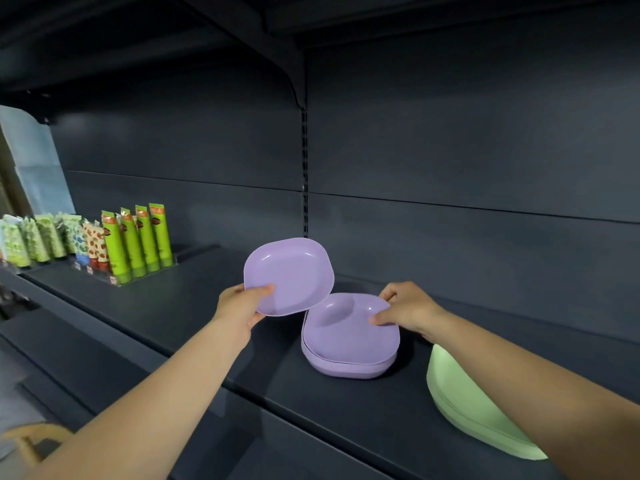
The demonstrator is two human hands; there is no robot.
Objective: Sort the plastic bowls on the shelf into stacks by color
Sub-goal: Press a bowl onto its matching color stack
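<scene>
Bowls are sitting on a dark shelf (pixel 173 306) that is spanning the whole view, largest item present; on it a purple stack (pixel 349 344) is standing mid-shelf, and a green stack (pixel 474 410) is lying near the front edge to its right, partly hidden under the right forearm; how many bowls are in either stack cannot be told. One single purple bowl (pixel 289 275) is being held tilted in the air, just left of and above the purple stack, its lower edge overlapping the stack's rim; left hand (pixel 242 306) is gripping that bowl's near edge, thumb on top, fingers curled beneath; right hand (pixel 405 306) is pinching the far right rim of the stack's top bowl, thumb inside. Green tubes (pixel 138 240) and patterned packets are standing well apart at far left. Judgement: sorting is looking nearly complete; two colour groups are already formed; the held bowl is remaining to be seated on purple.
</scene>
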